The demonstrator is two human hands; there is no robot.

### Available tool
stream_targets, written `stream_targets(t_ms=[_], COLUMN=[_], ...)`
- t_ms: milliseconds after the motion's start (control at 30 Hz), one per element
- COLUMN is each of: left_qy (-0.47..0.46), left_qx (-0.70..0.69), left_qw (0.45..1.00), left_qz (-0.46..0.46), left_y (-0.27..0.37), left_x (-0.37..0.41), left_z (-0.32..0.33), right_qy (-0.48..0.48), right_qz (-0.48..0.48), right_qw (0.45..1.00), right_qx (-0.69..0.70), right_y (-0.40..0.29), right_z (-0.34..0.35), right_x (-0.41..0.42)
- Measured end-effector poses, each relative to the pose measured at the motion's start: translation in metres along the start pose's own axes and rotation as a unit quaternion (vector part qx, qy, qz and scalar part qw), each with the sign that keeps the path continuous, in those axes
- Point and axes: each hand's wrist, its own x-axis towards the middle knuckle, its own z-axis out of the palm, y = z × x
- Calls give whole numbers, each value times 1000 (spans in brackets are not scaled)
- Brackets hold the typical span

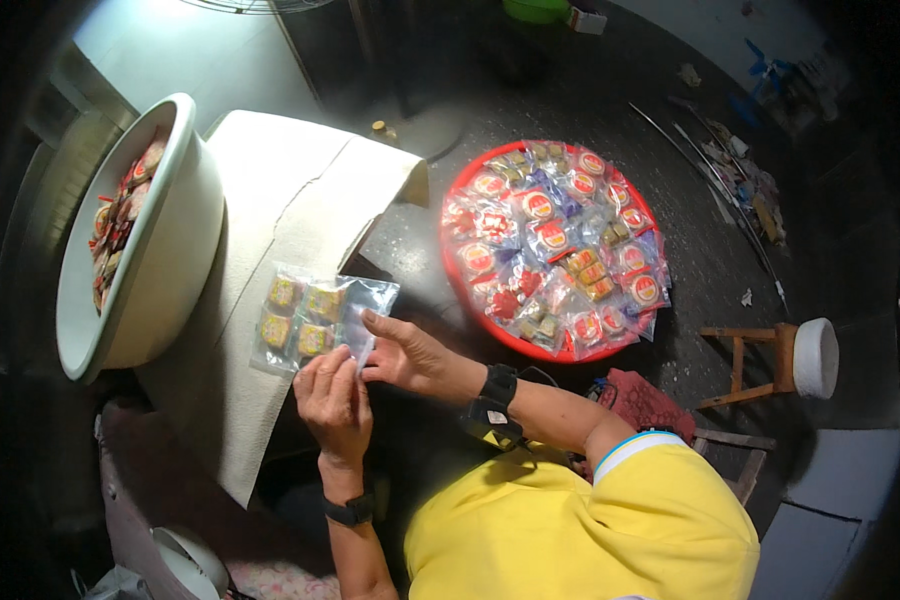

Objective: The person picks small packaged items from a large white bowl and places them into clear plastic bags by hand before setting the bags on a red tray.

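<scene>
In front of me, clear plastic packaging (371,294) with several small square wrapped pieces (319,301) in it lies partly over the edge of a pale cloth-covered table (307,187). Whether it is one bag or two overlapping is hard to tell. My left hand (334,405) pinches the packaging's near edge between bent fingers. From the right, my right hand (420,360) grips the same edge, thumb on top and fingers partly hidden beneath. Both hands almost touch there.
A large pale basin (187,247) of packets (124,225) stands tilted in view at left. Bagged round and square pieces (551,236) fill a round red tray (487,334) at right. Farther right are a wooden stool (784,364) with a white seat and long thin rods (720,187) on the floor.
</scene>
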Motion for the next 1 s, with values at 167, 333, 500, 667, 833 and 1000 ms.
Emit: stream_targets(t_ms=[167,333,500,667,833,1000], left_qy=[-54,-40,21,-21,-85,-96], left_qx=[-33,-70,62,160,242,260], left_qw=[998,997,992,973,948,940], left_qz=[29,9,-110,-165,-187,-198], left_y=[28,23,-41,-83,-93,-92], left_x=[-8,-2,-1,6,0,-3], left_z=[9,-15,-25,-20,-4,-7], right_qy=[-1,19,140,157,278,243], right_qz=[5,29,11,-23,-70,-72], right_qw=[994,997,990,987,953,963], right_qx=[111,74,-17,-8,-93,-89], right_y=[4,-20,-74,-124,-171,-213], right_z=[-24,-55,-95,-165,-226,-217], right_x=[3,-32,-84,-101,-75,-25])
